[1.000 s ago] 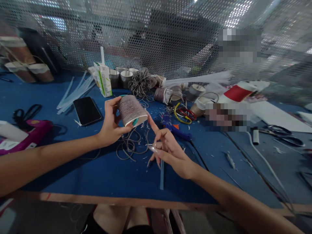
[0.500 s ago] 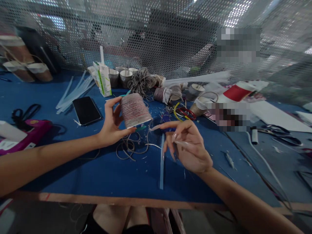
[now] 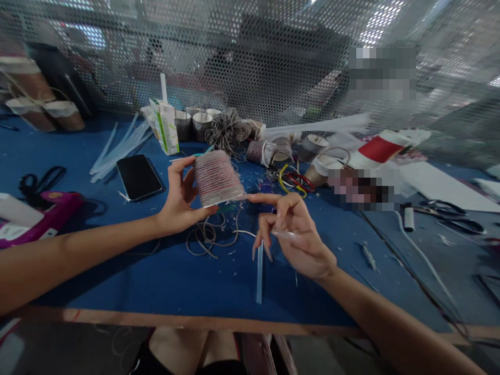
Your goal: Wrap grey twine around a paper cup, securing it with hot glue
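My left hand [image 3: 182, 195] grips a cord-wound spool [image 3: 217, 178] by its two ends, thumb below and fingers above. Reddish and grey cord covers its side in even turns. A small teal piece shows beside the left thumb. The index finger of my right hand [image 3: 295, 234] reaches out, and its long nail touches the spool's lower right edge. The other right-hand fingers are loosely bent and apart, with nothing seen between them. Loose grey cord [image 3: 207, 237] lies in loops on the blue table beneath the spool. A pale flat strip [image 3: 260, 276] lies below my right hand.
Behind the spool are a carton [image 3: 167, 127], a tangled cord bundle [image 3: 228, 129] and several other spools. A phone [image 3: 139, 177] lies to the left. Scissors [image 3: 449, 213] and a red-wrapped roll [image 3: 378, 149] are at the right. A perforated metal screen [image 3: 195, 57] stands behind.
My right index finger has shifted up against the spool's lower right edge, and the right hand has moved slightly left. The left hand keeps its hold, with the spool barely moved.
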Available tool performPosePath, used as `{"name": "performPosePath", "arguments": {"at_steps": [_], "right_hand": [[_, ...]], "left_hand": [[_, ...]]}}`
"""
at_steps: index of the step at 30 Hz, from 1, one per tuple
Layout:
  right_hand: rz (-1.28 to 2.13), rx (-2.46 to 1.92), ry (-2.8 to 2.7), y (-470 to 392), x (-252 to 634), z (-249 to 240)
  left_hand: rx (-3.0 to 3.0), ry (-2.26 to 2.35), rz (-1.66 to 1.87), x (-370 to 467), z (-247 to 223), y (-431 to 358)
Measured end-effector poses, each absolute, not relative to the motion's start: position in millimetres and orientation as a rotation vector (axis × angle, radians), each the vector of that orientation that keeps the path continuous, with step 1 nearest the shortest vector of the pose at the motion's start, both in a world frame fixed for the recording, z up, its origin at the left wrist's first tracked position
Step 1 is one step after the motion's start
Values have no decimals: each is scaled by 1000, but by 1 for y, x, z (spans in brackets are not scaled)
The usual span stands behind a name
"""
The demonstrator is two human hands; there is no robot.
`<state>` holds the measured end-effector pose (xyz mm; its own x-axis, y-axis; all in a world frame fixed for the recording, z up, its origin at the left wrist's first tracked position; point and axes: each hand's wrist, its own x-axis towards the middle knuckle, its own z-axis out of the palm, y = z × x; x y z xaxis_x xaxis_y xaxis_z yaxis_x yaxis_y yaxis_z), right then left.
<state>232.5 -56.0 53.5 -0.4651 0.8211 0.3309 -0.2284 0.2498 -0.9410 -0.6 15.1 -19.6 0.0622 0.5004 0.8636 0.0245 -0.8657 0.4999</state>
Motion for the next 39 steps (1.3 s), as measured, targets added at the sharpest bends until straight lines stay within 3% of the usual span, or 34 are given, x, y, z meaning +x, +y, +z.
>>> {"name": "performPosePath", "arguments": {"at_steps": [7, 14, 19, 23, 33, 39], "right_hand": [[1308, -604, -1574, -52, 235, 50], [597, -711, -1768, -27, 238, 34], [522, -773, -2082, -21, 238, 32], [547, -754, -2028, -21, 239, 30], [507, -590, -2040, -18, 238, 23], [430, -615, -2092, -17, 240, 22]], "left_hand": [[2024, 620, 1877, -1, -15, 13], [2100, 483, 1685, -3, -9, 10], [2112, 381, 1398, -1, -6, 6], [2123, 394, 1252, -1, -5, 6], [2166, 501, 1124, -6, 4, -3], [2166, 566, 1239, -4, 3, -4]]}}
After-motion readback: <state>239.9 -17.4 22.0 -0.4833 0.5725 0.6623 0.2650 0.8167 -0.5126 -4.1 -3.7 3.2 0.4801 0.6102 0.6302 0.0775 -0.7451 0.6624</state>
